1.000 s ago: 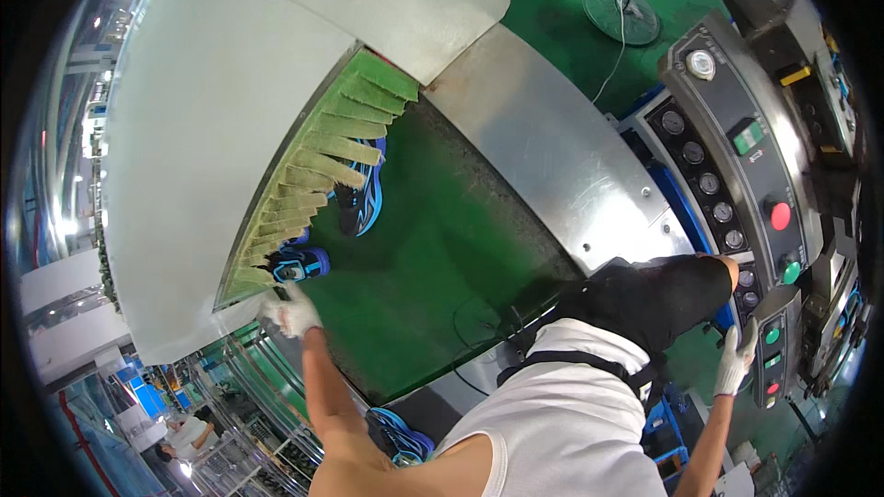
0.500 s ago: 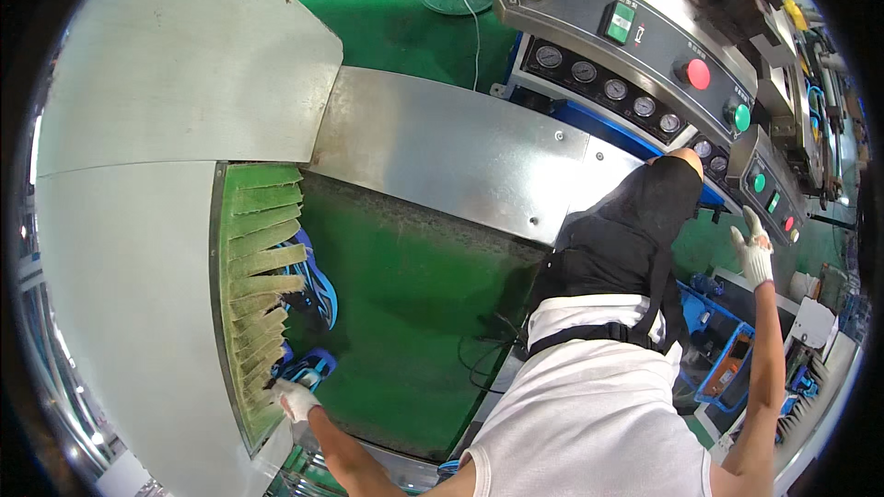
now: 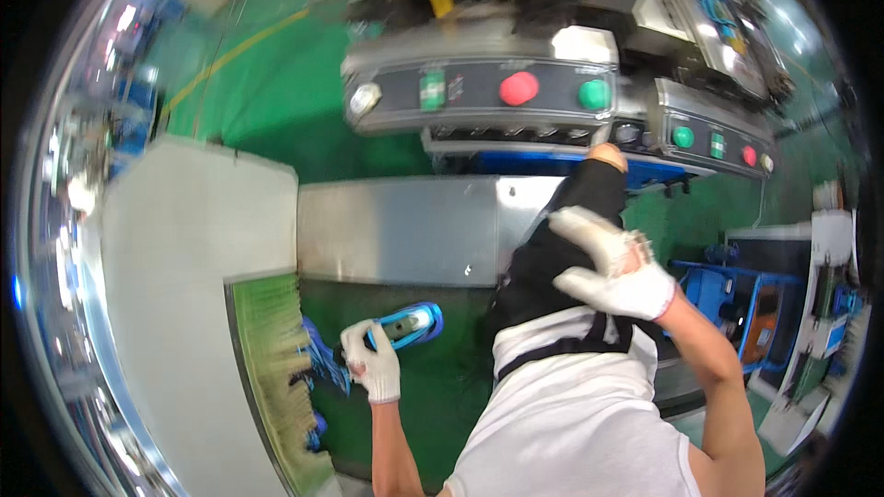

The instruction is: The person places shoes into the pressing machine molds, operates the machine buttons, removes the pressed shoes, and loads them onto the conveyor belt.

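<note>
My left hand [image 3: 370,364], in a white glove, pinches one end of a blue shoe [image 3: 419,323]. A dark green block with a pale end shows inside the shoe's opening. More blue shoes [image 3: 327,356] poke out through the frayed green strip curtain [image 3: 262,340] beside that hand. My right hand [image 3: 615,267], gloved too and slightly smeared by motion, hovers over my lap with thumb and fingers apart and nothing in it.
Ahead stands a machine with a control panel [image 3: 479,87] bearing red and green buttons; a second, smaller panel [image 3: 714,133] is to its right. A bare metal plate [image 3: 396,230] joins a grey housing [image 3: 175,313] at left. A blue crate [image 3: 709,290] sits at right.
My left hand has drawn a blue shoe out from the strip curtain, forward and to the right. My right hand has come in from the far right to above my lap. The view has turned.
</note>
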`<act>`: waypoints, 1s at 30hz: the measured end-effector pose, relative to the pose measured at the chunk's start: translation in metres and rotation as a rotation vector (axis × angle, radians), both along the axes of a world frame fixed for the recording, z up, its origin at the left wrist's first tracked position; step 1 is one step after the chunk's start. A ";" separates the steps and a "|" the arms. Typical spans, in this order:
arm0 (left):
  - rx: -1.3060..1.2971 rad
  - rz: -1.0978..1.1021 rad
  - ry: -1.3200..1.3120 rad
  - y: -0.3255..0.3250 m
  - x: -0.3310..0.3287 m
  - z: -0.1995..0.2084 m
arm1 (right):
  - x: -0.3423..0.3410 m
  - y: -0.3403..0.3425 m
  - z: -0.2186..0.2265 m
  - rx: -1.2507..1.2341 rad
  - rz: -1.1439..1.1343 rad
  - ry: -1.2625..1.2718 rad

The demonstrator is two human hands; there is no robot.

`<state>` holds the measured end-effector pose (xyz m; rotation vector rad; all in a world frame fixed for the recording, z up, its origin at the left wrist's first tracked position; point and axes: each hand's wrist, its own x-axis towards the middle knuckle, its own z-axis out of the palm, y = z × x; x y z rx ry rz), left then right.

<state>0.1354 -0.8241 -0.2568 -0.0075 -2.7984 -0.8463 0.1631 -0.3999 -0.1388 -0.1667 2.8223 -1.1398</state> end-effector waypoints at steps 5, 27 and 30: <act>0.201 -0.615 0.156 0.197 -0.042 0.110 | -0.020 -0.028 0.005 0.172 0.065 0.302; 0.195 -1.097 0.041 1.009 -0.270 0.161 | 0.250 0.244 -0.108 -0.788 -1.567 0.153; 0.099 -0.923 0.245 1.046 -0.266 0.129 | 0.261 0.220 -0.150 -0.290 -1.467 0.132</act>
